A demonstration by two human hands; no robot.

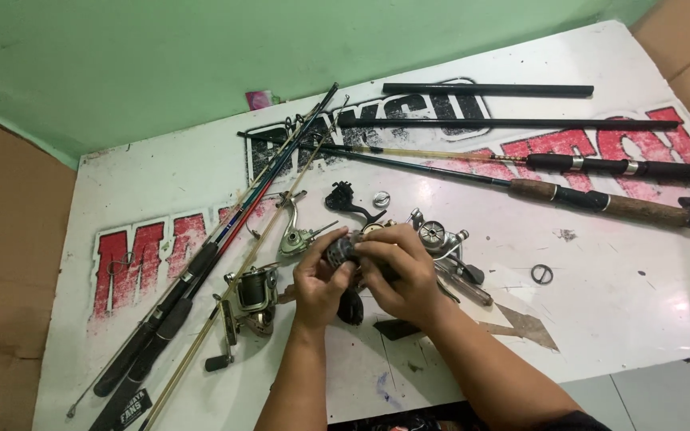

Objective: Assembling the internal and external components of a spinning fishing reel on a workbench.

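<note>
Both hands (365, 279) together (fingers curled)

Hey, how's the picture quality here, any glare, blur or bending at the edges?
Head view: soft, even light; mild glare on the glossy white table; the left hand and right hand are slightly soft around the dark reel part; the table edges bow from wide-angle distortion.
</note>
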